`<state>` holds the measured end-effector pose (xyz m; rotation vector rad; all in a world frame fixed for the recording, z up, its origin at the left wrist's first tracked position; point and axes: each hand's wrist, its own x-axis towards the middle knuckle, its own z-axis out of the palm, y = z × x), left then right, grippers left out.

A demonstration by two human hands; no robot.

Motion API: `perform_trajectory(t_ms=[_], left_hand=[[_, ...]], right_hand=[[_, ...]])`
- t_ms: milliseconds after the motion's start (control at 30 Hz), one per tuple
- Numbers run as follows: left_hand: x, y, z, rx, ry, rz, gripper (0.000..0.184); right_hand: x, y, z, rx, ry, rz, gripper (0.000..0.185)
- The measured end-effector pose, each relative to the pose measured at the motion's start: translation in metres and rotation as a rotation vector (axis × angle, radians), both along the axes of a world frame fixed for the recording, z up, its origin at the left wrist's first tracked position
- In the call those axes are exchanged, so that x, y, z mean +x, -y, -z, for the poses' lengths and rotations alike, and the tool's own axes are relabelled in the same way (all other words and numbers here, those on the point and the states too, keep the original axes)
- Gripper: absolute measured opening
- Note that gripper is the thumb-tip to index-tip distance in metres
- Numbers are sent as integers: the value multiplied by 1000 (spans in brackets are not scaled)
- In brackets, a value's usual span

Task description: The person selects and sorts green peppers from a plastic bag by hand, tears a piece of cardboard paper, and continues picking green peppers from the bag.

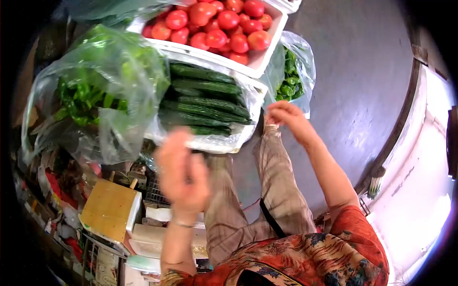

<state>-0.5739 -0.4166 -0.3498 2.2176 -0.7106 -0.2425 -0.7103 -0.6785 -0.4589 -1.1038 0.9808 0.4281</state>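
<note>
My left hand [181, 171], smeared by motion, is in front of the near edge of a white foam box [255, 97] lined with clear plastic. Its fingers look bent, but I cannot tell what they hold, if anything. Several dark green cucumbers [210, 102] lie side by side in the box. My right hand [290, 119] is at the right of that box, with its fingers bent together; whatever is between them does not show. Just beyond it stands a clear plastic bag [307, 62] with green peppers [289, 86] inside.
Behind the cucumbers is a white foam box [260, 66] of red tomatoes [228, 20]. A large clear bag of leafy greens [88, 97] bulges over the left side. A wooden box [109, 209] and clutter sit at lower left. Grey floor [353, 95] extends right to a pale wall [405, 186].
</note>
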Motion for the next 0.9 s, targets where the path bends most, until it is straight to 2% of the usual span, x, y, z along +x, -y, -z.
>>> perform_trajectory(t_ms=[33,100,133,200,233,300,333,367,400,433,467,500,533,567,600,667,700,733,800,833,867,900], left_hand=[[-22,29,10,-65,-126,78,32],[-62,73,42,-225,-338,185,34],[-76,95,54,-204,-343,238,36],[-94,140,82,-246,-350,297,38],[-101,161,95,-222,-352,335,37],[-114,203,132,-188,-363,380,36],[-127,218,158,-181,-259,346,32],[-140,225,177,-173,-154,311,29],[-150,225,188,-161,-162,317,29],[-159,220,197,71,-204,400,26],[-166,216,203,301,-243,481,23],[-171,208,204,372,-357,503,20],[-178,199,203,383,-363,507,20],[-183,191,203,422,-355,490,22],[-187,186,202,460,-348,470,24],[-187,187,194,458,-348,420,25],[-184,191,190,447,-334,374,26],[-181,195,186,447,-336,373,26],[-177,205,179,285,-292,297,27],[-175,209,176,178,-384,282,26],[-178,212,172,104,-435,277,29],[-185,213,171,-2,-504,239,31]], right_hand=[[-18,21,19,-173,-4,1,20],[-40,63,47,-377,24,-67,22],[-50,79,63,-495,-32,-189,20],[-59,101,92,-646,54,-368,22],[-63,107,110,-629,42,-368,22],[-69,115,146,-591,63,-705,26],[-77,119,162,-575,55,-698,26],[-85,122,178,-537,289,-862,24],[-86,121,185,-496,531,-1016,23],[-81,118,194,-298,101,-1389,24],[-92,123,199,-286,101,-1385,24],[-106,130,201,-330,-82,-1442,24],[-118,136,204,-370,-264,-1495,25],[-127,146,212,-386,-285,-1532,28],[-131,150,222,-380,-279,-1536,28],[-143,155,238,-661,-122,-1100,29],[-139,153,246,-737,-68,-984,33],[-132,155,255,-736,-68,-986,33],[-102,157,258,-423,-535,-567,39],[-107,161,281,-348,-549,-419,57],[-103,161,292,-349,-548,-424,57],[-98,160,301,-349,-628,-291,64]])
